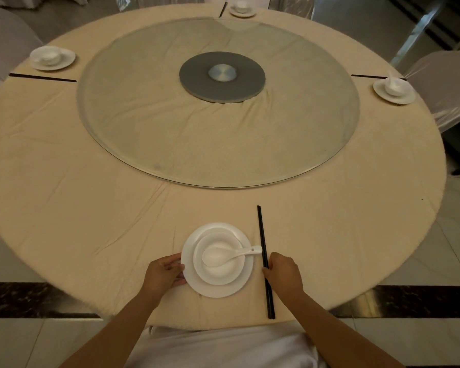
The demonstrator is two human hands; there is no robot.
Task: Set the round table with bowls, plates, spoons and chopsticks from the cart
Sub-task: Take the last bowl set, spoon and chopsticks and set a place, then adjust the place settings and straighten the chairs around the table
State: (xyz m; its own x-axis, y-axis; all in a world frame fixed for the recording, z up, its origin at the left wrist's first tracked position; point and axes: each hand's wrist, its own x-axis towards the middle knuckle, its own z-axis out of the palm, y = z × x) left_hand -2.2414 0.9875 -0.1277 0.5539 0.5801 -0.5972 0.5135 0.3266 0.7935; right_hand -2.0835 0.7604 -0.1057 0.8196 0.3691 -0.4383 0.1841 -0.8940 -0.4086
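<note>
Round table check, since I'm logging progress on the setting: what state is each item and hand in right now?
Near plate: on the cloth, bowl on it.
Near bowl: upright, holding a spoon.
Spoon: handle pointing right.
Near chopsticks: paired, flat, right of the plate.
Left hand: touching the plate rim.
Right hand: fingers on the chopsticks.
Glass turntable: bare.

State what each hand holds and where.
Left hand grips the plate at its left rim; right hand touches the chopsticks near mid-length, grip unclear.

You look from head height, forward and steeply down, close over the near edge of the round table.
</note>
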